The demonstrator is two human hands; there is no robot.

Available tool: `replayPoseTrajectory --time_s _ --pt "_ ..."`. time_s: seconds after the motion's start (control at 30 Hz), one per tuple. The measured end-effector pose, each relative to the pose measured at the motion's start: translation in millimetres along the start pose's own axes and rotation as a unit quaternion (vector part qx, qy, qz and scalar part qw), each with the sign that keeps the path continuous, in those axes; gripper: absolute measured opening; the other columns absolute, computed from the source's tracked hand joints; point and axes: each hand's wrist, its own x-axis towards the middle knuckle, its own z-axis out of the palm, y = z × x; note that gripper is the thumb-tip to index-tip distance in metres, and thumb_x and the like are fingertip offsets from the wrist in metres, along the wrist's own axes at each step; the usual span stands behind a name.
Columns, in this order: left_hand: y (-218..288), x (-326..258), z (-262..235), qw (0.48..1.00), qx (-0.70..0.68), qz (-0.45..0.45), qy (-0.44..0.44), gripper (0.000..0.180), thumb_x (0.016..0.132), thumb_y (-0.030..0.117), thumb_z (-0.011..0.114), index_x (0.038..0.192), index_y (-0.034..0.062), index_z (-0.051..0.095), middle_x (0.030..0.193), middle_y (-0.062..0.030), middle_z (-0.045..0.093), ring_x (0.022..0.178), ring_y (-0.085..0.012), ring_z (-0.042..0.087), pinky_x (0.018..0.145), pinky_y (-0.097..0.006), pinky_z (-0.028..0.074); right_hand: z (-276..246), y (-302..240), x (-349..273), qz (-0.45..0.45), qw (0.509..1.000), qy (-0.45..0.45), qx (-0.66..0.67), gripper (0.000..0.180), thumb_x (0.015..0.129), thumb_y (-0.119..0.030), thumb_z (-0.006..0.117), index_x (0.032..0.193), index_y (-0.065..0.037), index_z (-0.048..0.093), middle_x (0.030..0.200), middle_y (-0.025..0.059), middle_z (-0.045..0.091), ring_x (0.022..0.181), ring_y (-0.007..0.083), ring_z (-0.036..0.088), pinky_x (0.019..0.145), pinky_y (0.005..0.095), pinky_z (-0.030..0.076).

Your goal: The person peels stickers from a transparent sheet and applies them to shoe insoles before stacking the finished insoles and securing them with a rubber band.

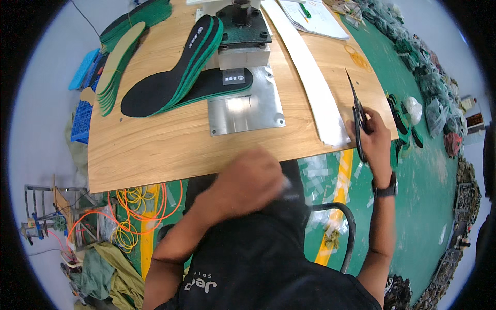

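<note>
My right hand (373, 135) grips black scissors (354, 106) at the table's right edge, blades pointing away from me, next to the near end of a long white strip (310, 72). My left hand (248, 178) is blurred at the table's front edge, fingers curled around a small pale piece (285, 184); what that piece is I cannot tell. A stack of black-and-green insoles (175, 70) lies across the wooden table (170, 144), one end under the press head (243, 26) above a metal plate (247, 108).
More green and tan insoles (119, 57) fan out at the far left. Papers (315, 18) lie at the back. Blue crates (82, 111) sit left of the table. Orange rubber bands (139, 204) and white scraps (320, 170) litter the green floor. Bagged parts (434, 93) line the right side.
</note>
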Motion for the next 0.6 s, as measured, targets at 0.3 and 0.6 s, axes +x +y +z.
replayPoseTrajectory --time_s 0.3,0.6 --pt "25 6 -10 0.977 -0.147 -0.087 0.128 0.009 0.082 0.010 0.064 0.088 0.0032 0.068 0.081 -0.0098 0.066 0.071 -0.0226 0.064 0.062 -0.030 0.049 4 -53 -4 -0.232 0.967 -0.014 0.106 0.042 0.074 -0.017 0.074 0.109 -0.001 0.057 0.093 0.0164 0.061 0.083 0.0314 0.060 0.072 0.0363 0.048" --pt "-23 -16 -90 0.931 0.054 -0.068 0.355 0.057 0.066 0.023 0.075 0.114 -0.0009 0.057 0.117 -0.0189 0.054 0.104 -0.0306 0.056 0.083 -0.036 0.048 63 -110 -64 -0.202 0.889 -0.159 0.380 0.014 0.079 -0.003 0.067 0.092 -0.002 0.062 0.071 0.0138 0.055 0.063 0.0300 0.054 0.055 0.0349 0.041"
